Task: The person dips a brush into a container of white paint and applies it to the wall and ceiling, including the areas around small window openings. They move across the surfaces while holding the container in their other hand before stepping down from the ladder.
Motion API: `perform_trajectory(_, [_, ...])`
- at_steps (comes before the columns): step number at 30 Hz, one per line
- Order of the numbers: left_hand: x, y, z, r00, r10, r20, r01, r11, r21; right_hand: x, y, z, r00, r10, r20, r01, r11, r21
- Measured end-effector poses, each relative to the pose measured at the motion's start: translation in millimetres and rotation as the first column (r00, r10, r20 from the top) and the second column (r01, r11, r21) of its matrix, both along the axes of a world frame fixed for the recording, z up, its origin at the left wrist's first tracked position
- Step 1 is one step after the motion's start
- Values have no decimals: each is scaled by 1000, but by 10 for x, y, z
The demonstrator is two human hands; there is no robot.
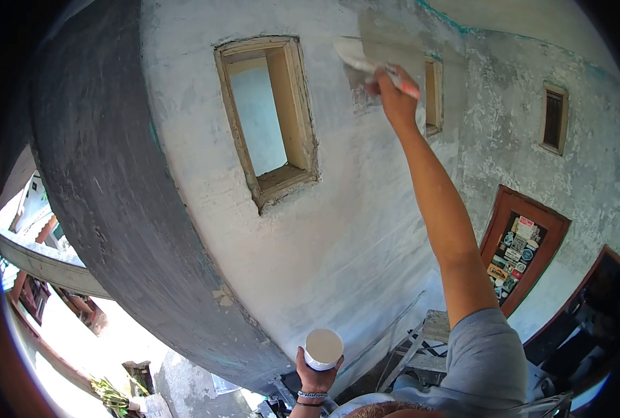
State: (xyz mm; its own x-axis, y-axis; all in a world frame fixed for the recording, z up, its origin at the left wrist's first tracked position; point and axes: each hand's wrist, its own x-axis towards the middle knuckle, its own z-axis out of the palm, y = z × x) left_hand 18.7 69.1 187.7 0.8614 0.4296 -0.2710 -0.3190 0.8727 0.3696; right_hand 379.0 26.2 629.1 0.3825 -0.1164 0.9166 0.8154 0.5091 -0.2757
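"While my right arm [445, 209] is stretched upward, my right hand [391, 92] is closed around a paintbrush [363, 60], pale bristles up at the whitish wall [365, 167] between two window frames [287, 104]."

"Touching it? And your left hand [315, 380]?"

"Too blurred to tell. Low down, it curls around a white tub [319, 365], cream-coloured inside."

At one o'clock I see a slanted, pale-bristled paintbrush [364, 63] with a white and orange-red handle, bristles toward ten o'clock at the patchy white-grey wall [355, 184]. At six o'clock, a round white cup [324, 347], open, roughly upright, pale inside.
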Motion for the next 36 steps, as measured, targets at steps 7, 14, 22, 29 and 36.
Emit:
perform_trajectory(7, [-14, -14, -12, 1000, 23, -21, -23, 1000, 14, 94, -519, 209, 981, -143, -130, 124, 982, -143])
perform_trajectory(14, [22, -59, -9, 998, 52, -28, -52, 998, -27, 260, -183, 1308, 972, -232, -36, 228, 970, -81])
perform_trajectory(22, [2, -15, -121, 996, 14, 91, -12, 1000, -15, 78, -312, 1101, 995, -98, -1, 97, 991, 90])
perform_trajectory(29, [-19, -62, -113, 997, 3, 76, -2, 1000, -18, -14, -89, -182, 994, -112, 3, 112, 992, -60])
perform_trajectory(36, [-74, -77, -198, 999, 41, 14, -40, 999, -27, -45, -458, -247, 998, -31, -60, 31, 1000, -2])
